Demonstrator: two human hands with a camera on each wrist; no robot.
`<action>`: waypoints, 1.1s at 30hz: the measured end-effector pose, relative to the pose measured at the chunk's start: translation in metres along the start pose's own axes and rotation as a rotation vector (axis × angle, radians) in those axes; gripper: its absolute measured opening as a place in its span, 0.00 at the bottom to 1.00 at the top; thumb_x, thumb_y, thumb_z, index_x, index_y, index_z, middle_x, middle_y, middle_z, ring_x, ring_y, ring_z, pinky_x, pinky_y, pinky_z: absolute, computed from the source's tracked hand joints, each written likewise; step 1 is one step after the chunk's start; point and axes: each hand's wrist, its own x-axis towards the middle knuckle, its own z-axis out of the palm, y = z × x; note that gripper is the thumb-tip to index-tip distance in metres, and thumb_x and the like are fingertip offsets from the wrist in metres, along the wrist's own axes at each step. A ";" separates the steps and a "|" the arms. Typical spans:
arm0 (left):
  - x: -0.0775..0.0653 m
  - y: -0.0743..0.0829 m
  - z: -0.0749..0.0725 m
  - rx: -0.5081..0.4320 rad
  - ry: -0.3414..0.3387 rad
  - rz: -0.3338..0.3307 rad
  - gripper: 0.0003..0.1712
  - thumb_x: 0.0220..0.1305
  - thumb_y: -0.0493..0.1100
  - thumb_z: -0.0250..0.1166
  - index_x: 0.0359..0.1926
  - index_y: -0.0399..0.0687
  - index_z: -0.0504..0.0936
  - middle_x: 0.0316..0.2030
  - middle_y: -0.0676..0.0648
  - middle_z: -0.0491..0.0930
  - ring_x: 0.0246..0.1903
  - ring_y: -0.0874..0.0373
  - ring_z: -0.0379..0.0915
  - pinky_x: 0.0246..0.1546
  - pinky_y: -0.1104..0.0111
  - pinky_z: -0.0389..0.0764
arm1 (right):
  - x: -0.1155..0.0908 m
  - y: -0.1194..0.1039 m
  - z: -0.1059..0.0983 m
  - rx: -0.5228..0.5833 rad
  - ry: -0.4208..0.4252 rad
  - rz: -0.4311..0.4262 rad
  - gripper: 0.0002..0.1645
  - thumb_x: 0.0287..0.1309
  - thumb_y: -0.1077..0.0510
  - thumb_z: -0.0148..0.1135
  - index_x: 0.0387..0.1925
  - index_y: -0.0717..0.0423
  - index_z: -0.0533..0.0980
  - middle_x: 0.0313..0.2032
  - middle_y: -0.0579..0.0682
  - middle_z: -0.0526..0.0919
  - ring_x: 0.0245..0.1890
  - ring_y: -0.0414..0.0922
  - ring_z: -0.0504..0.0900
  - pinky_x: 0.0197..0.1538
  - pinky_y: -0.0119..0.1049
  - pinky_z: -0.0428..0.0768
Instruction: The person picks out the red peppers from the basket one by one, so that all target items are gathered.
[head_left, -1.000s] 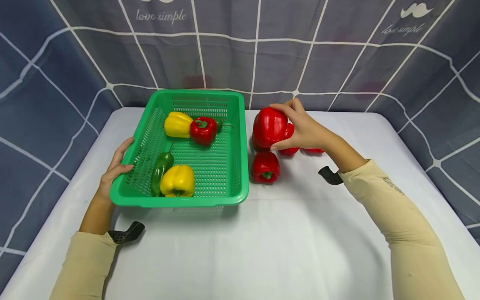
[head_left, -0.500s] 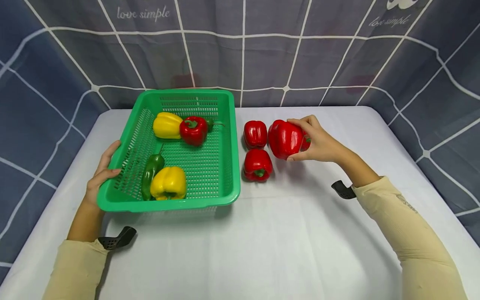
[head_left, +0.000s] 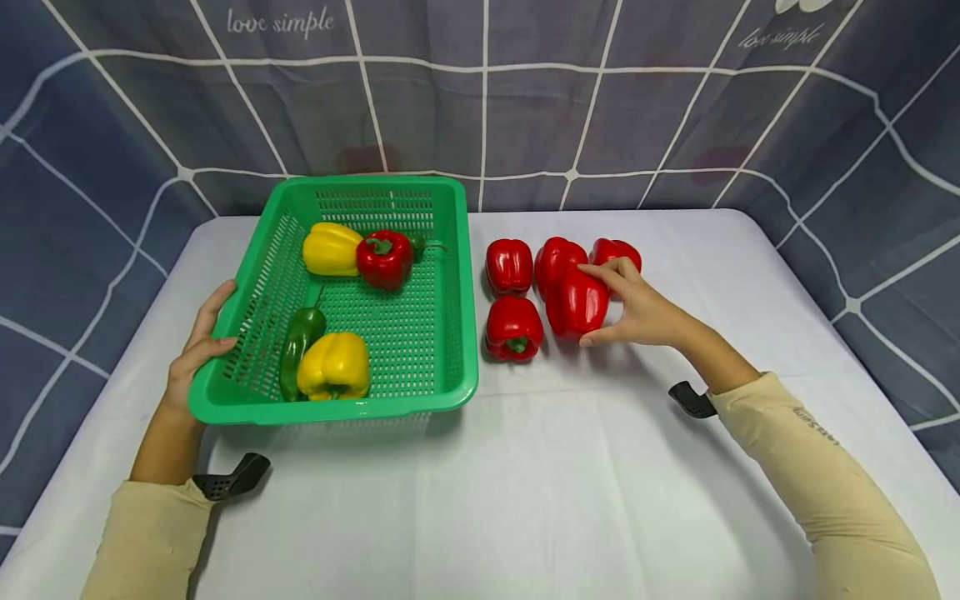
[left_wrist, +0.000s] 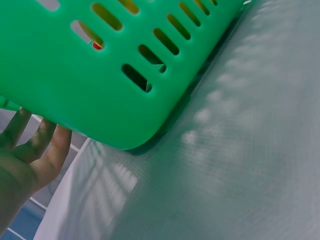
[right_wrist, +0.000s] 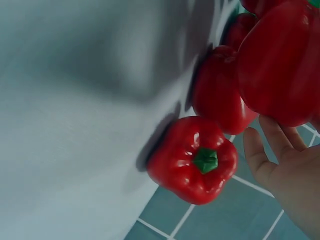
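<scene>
My right hand (head_left: pixel 637 308) pinches a red bell pepper (head_left: pixel 577 303) between thumb and fingers, in front of another red bell pepper (head_left: pixel 557 257). In the right wrist view the held pepper is large at upper right, with the fingertips at its lower side. My left hand (head_left: pixel 193 354) grips the left rim of a green plastic basket (head_left: pixel 471 333), thumb at the rim. From the left wrist, the fingers (left_wrist: pixel 59 147) show against the basket's outer edge. Inside lie two yellow bell peppers, one of them the front one (head_left: pixel 333 367), a red bell pepper (head_left: pixel 385 260) and green chili peppers (head_left: pixel 302 342).
Two red bell peppers stand one behind the other right of the basket, the rear one (head_left: pixel 510 267) and the front one (head_left: pixel 514 328). Another red bell pepper (head_left: pixel 617 252) lies behind my right hand. White cloth (head_left: pixel 525 500) covers the table; a grey checked curtain (head_left: pixel 420 108) surrounds it.
My right hand has carried the red bell pepper right and toward me, down in front of the middle one. The left hand stays on the basket; the head view has shifted slightly.
</scene>
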 end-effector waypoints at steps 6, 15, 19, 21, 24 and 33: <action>0.000 0.000 0.000 -0.004 -0.004 0.003 0.38 0.60 0.27 0.28 0.71 0.55 0.43 0.64 0.51 0.50 0.55 0.64 0.62 0.48 0.77 0.71 | -0.002 0.003 0.005 -0.001 -0.026 0.003 0.58 0.30 0.49 0.77 0.66 0.49 0.58 0.50 0.54 0.60 0.55 0.49 0.60 0.52 0.53 0.71; 0.000 0.000 0.001 0.010 0.001 0.005 0.38 0.60 0.27 0.27 0.71 0.55 0.43 0.63 0.51 0.51 0.55 0.64 0.62 0.48 0.77 0.70 | -0.003 0.006 0.010 -0.002 -0.063 0.022 0.57 0.32 0.48 0.77 0.66 0.46 0.58 0.51 0.54 0.60 0.56 0.49 0.60 0.51 0.53 0.73; 0.000 0.001 0.001 0.003 0.001 0.007 0.38 0.60 0.27 0.27 0.71 0.55 0.43 0.63 0.50 0.51 0.54 0.64 0.63 0.48 0.77 0.71 | -0.003 0.007 0.012 -0.003 -0.063 0.012 0.57 0.31 0.48 0.77 0.66 0.47 0.58 0.51 0.54 0.60 0.56 0.48 0.60 0.51 0.52 0.73; 0.001 0.001 0.001 -0.002 -0.001 0.010 0.38 0.60 0.27 0.27 0.71 0.55 0.43 0.63 0.50 0.51 0.54 0.64 0.63 0.48 0.77 0.71 | -0.003 0.007 0.013 -0.010 -0.069 0.002 0.57 0.31 0.47 0.77 0.66 0.47 0.58 0.51 0.54 0.60 0.56 0.48 0.60 0.51 0.52 0.73; 0.001 0.001 0.001 -0.011 -0.001 0.012 0.38 0.60 0.27 0.27 0.71 0.54 0.43 0.63 0.50 0.51 0.54 0.64 0.63 0.48 0.77 0.71 | -0.002 0.008 0.014 -0.020 -0.082 -0.014 0.58 0.32 0.46 0.76 0.66 0.47 0.57 0.51 0.54 0.60 0.56 0.49 0.59 0.51 0.53 0.72; 0.001 0.000 0.001 0.002 0.008 0.008 0.38 0.59 0.27 0.28 0.71 0.54 0.43 0.63 0.51 0.51 0.55 0.64 0.63 0.48 0.77 0.71 | -0.003 0.011 0.017 -0.025 -0.088 -0.033 0.58 0.31 0.45 0.76 0.66 0.49 0.57 0.51 0.55 0.60 0.56 0.50 0.60 0.52 0.53 0.71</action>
